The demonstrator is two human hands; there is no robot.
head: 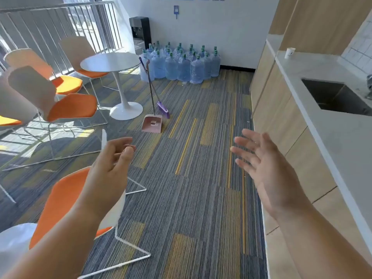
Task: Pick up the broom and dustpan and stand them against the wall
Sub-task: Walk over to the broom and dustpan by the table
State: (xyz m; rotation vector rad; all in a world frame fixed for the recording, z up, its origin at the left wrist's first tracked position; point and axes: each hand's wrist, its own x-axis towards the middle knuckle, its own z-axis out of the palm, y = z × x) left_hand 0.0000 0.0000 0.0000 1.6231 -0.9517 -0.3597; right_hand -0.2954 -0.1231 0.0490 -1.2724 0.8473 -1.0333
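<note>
Head-worn camera looks forward and down across the carpet (201, 178).

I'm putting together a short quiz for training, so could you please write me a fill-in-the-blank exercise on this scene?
1. The dustpan is ____ in colour.
2. The broom has ____ bristles.
3. Both the left hand and the right hand are ____, holding nothing.
4. The water bottles stand on the floor against the far ____.

Missing words: pink; purple; open; wall
</note>
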